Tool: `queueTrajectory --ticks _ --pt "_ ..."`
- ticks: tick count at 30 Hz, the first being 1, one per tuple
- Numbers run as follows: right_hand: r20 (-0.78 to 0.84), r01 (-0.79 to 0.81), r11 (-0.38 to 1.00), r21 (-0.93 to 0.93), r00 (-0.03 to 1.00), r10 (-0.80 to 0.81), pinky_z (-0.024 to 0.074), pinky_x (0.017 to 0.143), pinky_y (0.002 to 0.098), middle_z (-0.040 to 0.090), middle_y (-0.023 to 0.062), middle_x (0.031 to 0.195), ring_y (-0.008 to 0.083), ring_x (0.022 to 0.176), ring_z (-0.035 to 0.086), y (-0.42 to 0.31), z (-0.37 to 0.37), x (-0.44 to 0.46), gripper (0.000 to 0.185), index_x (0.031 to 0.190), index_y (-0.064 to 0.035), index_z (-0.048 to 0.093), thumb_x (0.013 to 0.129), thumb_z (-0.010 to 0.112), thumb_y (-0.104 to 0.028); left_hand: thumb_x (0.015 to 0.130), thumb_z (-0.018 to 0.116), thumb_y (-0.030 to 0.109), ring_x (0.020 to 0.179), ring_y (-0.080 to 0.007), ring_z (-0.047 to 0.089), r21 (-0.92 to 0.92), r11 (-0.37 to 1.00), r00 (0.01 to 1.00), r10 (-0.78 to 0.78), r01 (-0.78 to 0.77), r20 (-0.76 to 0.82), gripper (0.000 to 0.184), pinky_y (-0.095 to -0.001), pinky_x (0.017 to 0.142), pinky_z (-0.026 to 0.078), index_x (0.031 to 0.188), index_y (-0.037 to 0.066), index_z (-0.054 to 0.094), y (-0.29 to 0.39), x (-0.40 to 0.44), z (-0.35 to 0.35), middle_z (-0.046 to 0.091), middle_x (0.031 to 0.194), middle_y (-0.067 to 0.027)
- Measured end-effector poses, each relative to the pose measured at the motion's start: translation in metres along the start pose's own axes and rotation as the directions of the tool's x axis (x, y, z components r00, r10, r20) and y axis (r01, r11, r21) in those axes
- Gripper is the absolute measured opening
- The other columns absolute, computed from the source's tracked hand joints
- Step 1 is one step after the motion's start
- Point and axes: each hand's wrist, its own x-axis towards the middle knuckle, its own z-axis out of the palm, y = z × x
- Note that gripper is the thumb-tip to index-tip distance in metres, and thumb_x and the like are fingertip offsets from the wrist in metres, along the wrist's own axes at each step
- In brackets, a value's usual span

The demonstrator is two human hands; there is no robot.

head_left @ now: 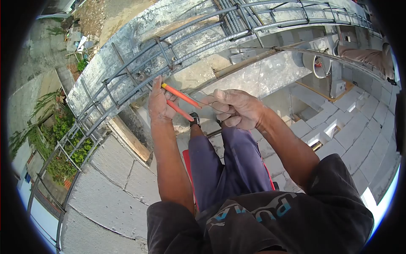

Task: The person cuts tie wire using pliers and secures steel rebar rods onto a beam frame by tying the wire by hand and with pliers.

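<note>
My left hand (160, 103) is closed round a pair of pliers with orange handles (184, 95). Its two handles spread apart toward my right hand, and a yellow band shows near the upper one's top. The jaws are hidden by my fingers and the bars. My right hand (237, 108) has its fingers curled together on thin tie wire (198, 89), loose strands of which run left toward the pliers. Just beyond my left hand lies a cage of steel reinforcing bars (165, 53), its long rods joined by square stirrups.
Grey block walls (112, 169) stand at the left and right. A wooden board (131, 137) lies beside the left wall. Beyond the bars is a drop to ground with green plants (63, 139). A white bucket (316, 64) stands at upper right, near another person's leg (366, 59).
</note>
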Motion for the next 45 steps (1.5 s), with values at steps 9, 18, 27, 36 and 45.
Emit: queueTrajectory --ticks 9,18,27,36,45 --pt "-0.263 -0.205 0.793 -0.573 0.963 0.059 0.0511 0.079 0.034 0.066 0.011 0.109 0.0215 0.098 0.061 0.059 -0.076 0.043 0.059 0.12 0.0 0.062 0.088 0.066 -0.05 0.093 0.065 0.035 0.051 -0.0093 0.04 -0.159 0.984 0.995 -0.071 0.082 0.072 0.024 -0.0259 0.049 0.033 0.08 0.017 0.056 -0.007 -0.003 0.011 0.04 0.058 0.0046" --pt "0.17 0.24 0.806 -0.541 0.97 -0.174 0.0509 0.089 0.038 0.062 0.0074 0.109 0.0157 0.106 0.06 -0.051 -0.043 0.025 0.065 0.134 -0.0032 0.052 0.087 0.069 -0.044 0.092 0.066 0.035 0.047 -0.0085 0.038 -0.187 0.982 1.0 -0.006 0.005 -0.005 0.024 -0.0243 0.045 0.031 0.079 0.017 0.056 -0.004 -0.01 0.019 0.042 0.058 0.0047" --pt "0.056 -0.058 0.833 -0.55 0.993 0.106 0.0569 0.081 0.0487 0.055 0.023 0.116 0.033 0.108 0.062 -0.034 0.01 0.064 0.077 0.123 0.0014 0.047 0.078 0.077 -0.054 0.09 0.07 0.035 0.048 -0.0086 0.047 -0.067 0.986 0.975 -0.136 0.15 0.173 0.027 -0.0227 0.045 0.042 0.08 0.013 0.057 0.004 -0.01 0.014 0.053 0.064 0.001" --pt "-0.063 0.028 0.73 -0.682 0.993 -0.097 0.0564 0.064 0.0332 0.06 0.0103 0.087 0.0173 0.078 0.064 0.025 0.017 0.064 0.059 0.122 0.0012 0.044 0.081 0.076 -0.026 0.087 0.072 0.038 0.067 -0.0083 0.053 0.313 0.945 0.993 0.072 -0.098 0.092 0.039 -0.0244 0.059 0.045 0.095 0.001 0.06 -0.033 -0.046 0.009 0.058 0.081 -0.0026" --pt "-0.333 -0.023 0.78 -0.625 0.912 -0.24 0.0512 0.069 0.0322 0.062 0.0112 0.089 0.0162 0.08 0.063 0.105 -0.033 0.027 0.049 0.122 -0.0023 0.048 0.084 0.07 -0.023 0.095 0.064 0.024 0.078 -0.0116 0.059 0.463 0.886 0.999 0.037 -0.033 0.0 0.036 -0.0263 0.064 0.051 0.118 -0.002 0.05 -0.133 -0.086 -0.028 0.06 0.097 -0.0079"
